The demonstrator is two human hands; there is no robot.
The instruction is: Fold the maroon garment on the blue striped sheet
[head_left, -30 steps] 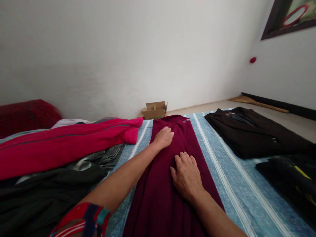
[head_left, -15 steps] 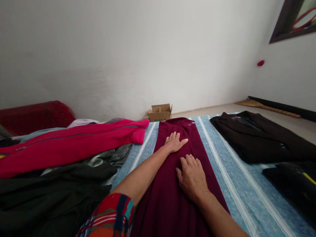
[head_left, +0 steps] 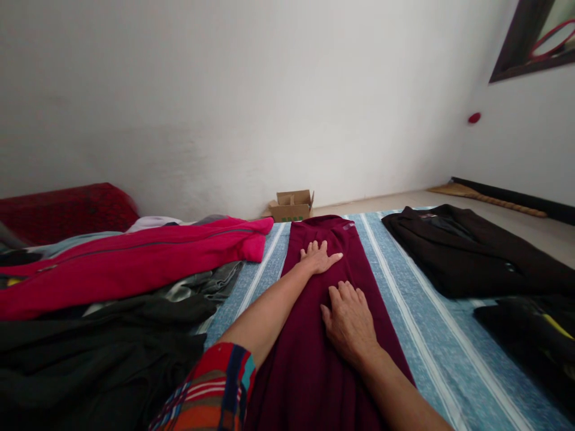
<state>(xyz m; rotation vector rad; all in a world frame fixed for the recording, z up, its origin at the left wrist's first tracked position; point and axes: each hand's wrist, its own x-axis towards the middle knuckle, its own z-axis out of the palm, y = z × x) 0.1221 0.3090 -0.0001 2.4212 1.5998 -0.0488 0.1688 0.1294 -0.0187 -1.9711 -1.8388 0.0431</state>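
A long maroon garment (head_left: 296, 365), narrow as if folded lengthwise, stretches away from me over a blue striped cloth (head_left: 417, 323). My left hand (head_left: 318, 257) lies flat on its upper part with the fingers spread. Closer to me and a little to the right, my right hand (head_left: 351, 320) rests on the same garment, palm down, its fingers slightly bent and apart. Neither hand grips the fabric. At the garment's far end a small pale label shows by the collar or waistband.
To the left lie a bright pink zipped top (head_left: 135, 257), a dark garment (head_left: 99, 359) and other clothes. A folded dark brown garment (head_left: 480, 251) and a black one (head_left: 530, 347) lie on the right. Beyond the cloth, a cardboard box (head_left: 291, 211) stands by the wall.
My hands stay in nearly the same places on the maroon garment. The left forearm and its plaid sleeve have shifted slightly to the right.
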